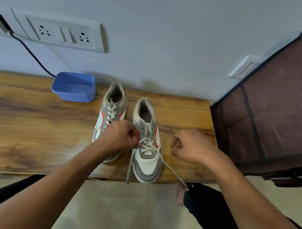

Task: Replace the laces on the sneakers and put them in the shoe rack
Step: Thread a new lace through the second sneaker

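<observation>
We see two grey, white and red sneakers side by side on the wooden worktop [32, 125], toes toward us. We take the half-laced sneaker [147, 159] as our reference: only its lower eyelets are threaded, the upper ones are bare. The laced sneaker [112, 112] sits just to its left and slightly farther back, and the left forearm partly covers its toe.

The left hand [119, 137] is at the reference sneaker's left side, fingers curled, pinching the white lace [161, 161] right at the eyelet row. One loose end of the lace drops along the sneaker's left side past the worktop edge. The other end runs off to the right front and hangs over the edge near a knee in black trousers [212, 205].

The right hand [192, 148] hovers just right of the reference sneaker with fingers curled in. We cannot tell if it holds anything; the lace passes beside it, apart from the fingers.

A blue tub [73, 87] stands behind and left of the reference sneaker, by the wall. The brown fabric-covered shoe rack [272, 112] stands to its right, past the worktop end. A socket panel [60, 32] with a black cable [32, 54] is on the wall, up left.
</observation>
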`<state>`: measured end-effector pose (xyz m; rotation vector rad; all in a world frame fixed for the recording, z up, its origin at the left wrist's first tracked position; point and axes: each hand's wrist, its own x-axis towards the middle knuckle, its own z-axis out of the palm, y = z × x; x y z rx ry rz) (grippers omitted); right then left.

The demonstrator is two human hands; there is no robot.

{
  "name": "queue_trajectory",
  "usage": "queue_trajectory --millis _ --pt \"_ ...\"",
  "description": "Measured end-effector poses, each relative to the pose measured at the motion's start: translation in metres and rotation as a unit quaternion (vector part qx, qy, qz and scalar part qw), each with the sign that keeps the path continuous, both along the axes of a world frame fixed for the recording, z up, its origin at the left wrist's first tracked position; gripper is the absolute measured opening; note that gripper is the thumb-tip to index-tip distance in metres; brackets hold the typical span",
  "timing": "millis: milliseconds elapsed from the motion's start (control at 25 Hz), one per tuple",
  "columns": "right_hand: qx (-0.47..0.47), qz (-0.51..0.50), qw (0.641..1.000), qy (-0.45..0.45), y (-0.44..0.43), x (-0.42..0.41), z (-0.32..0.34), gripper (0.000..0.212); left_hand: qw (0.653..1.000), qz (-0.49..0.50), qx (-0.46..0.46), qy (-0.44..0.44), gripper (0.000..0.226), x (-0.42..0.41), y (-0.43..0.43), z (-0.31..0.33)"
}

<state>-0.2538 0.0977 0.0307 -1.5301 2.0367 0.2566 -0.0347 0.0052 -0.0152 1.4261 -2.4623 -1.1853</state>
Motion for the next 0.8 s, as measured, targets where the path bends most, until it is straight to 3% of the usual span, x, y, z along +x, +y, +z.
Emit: queue_trajectory --millis 80,200,360,480,640,720,800 --pt "-0.089 -0.06 0.987 -0.123 -0.002 0.008 0.007 0.006 1.0 0.012 0.007 0.006 0.018 0.001 -0.001 -0.002" --pt "-0.111 -0.092 0.964 -0.223 -0.008 0.028 0.002 0.007 1.0 0.013 -0.007 0.01 0.013 0.002 0.002 -0.003" --pt "-0.097 -0.133 0.953 -0.256 -0.016 0.041 -0.012 0.01 1.0 0.01 -0.018 0.019 0.013 0.001 0.005 0.002" --pt "-0.1 -0.19 0.938 -0.274 -0.019 0.047 -0.015 0.023 0.988 0.028 0.095 0.117 0.008 0.0 0.007 0.014" --pt "-0.091 -0.216 0.941 -0.246 -0.023 0.051 -0.018 0.023 0.956 -0.052 0.217 0.189 0.008 0.004 0.009 0.03" --pt "-0.069 -0.206 0.944 -0.249 -0.023 0.049 -0.015 0.017 0.958 -0.049 0.207 0.193 0.008 0.008 0.004 0.03" --pt "-0.04 -0.197 0.942 -0.267 -0.023 0.04 -0.008 0.01 0.977 -0.014 0.106 0.183 0.013 0.009 -0.004 0.024"
